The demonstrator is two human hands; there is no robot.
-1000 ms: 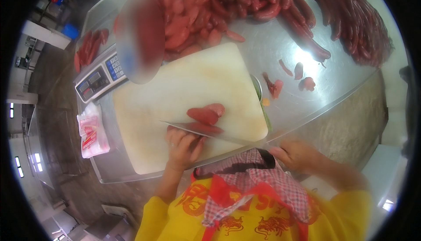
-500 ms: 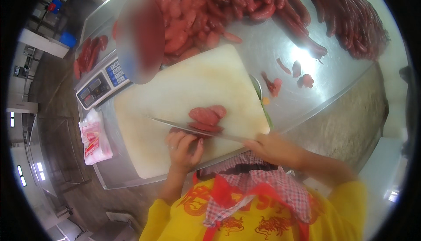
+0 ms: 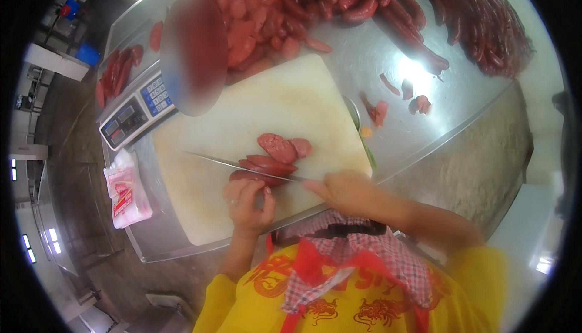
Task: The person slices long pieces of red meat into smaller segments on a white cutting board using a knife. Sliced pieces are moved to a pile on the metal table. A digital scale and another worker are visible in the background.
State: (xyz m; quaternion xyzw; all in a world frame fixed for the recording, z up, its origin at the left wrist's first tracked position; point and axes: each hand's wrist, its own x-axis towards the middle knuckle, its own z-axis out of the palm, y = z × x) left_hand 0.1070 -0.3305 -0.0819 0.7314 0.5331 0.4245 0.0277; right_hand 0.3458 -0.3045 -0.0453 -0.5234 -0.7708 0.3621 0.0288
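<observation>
The nearer left hand (image 3: 247, 211), fingers half-curled, steadies a sausage (image 3: 268, 181) lying crosswise just beyond its fingertips, the right hand (image 3: 353, 192) clenched round a knife (image 3: 212, 160).

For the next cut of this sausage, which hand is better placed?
Probably the right hand: it grips the knife, whose blade is already at the sausage. The left hand has no knife; its fingers are beside the sausage.

Stainless-steel table (image 3: 442, 111): bright glare patch at upper right. Digital scale (image 3: 136, 112) at left side of table; white housing, dark display panel, blue-and-white keypad; upper part blurred out. White plastic package (image 3: 128, 195), red print, near the scale at table's left edge. Bundle of thin dark-red sausages (image 3: 479, 23), far right. Background, upper left: blue tub (image 3: 88, 54), brownish floor (image 3: 63, 114).
</observation>
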